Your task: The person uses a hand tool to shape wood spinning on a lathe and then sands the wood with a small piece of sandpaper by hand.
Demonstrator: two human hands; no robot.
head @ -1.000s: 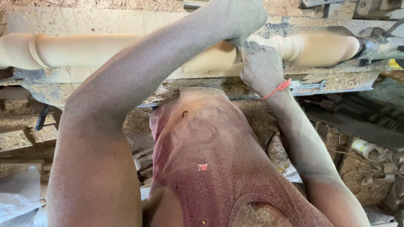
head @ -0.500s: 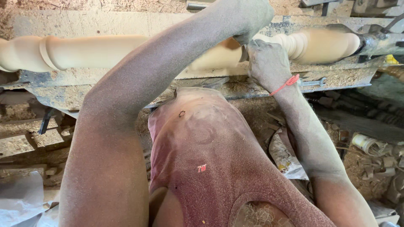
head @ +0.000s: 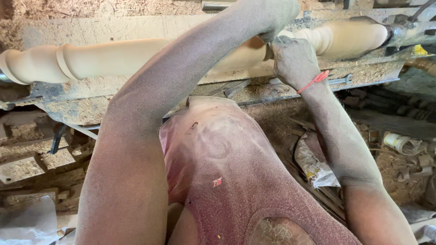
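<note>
A long pale turned wooden spindle (head: pixel 113 59) lies across the top of the view, mounted on a sawdust-caked lathe bed (head: pixel 81 97), running from about 9 o'clock to about 2 o'clock, with beads and coves cut into both its ends. The person's left hand (head: pixel 272 16) reaches over the spindle at about 1 o'clock, its dusty forearm crossing in front of the wood and hiding the middle part; the hand is curled down over the top of the piece, but whether its fingers clasp anything cannot be told. The right hand (head: pixel 295 61) sits just below and beside it, closed into a fist against the spindle's near side, its fingers pressed together around something too hidden to make out. A red thread band (head: pixel 314 81) circles the right wrist. Both arms and the reddish sleeveless shirt (head: pixel 236 172) are coated in fine dust. Under the lathe at about 4 o'clock a crumpled plastic bag (head: pixel 313 163) lies among wood shavings, and scraps of timber (head: pixel 27 168) sit at about 8 o'clock on the floor.
</note>
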